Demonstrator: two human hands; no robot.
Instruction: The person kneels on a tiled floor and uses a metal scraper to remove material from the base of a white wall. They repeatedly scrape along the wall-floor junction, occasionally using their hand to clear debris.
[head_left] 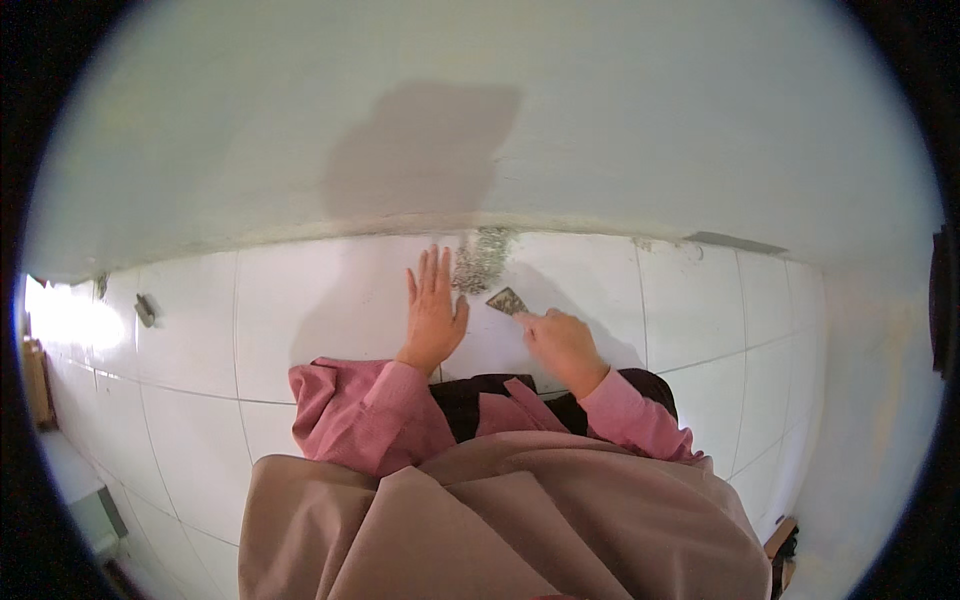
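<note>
The scraper point(507, 301) is best kept at a low angle and pushed in short strokes toward the grey residue point(481, 258), so the glaze is not gouged. It is a small, flat, dark blade, pinched at its near end by the closed right hand point(560, 343). Just left of it, the left hand point(433, 310) is laid flat and open, fingers spread, on the white floor tile point(300, 300).
</note>
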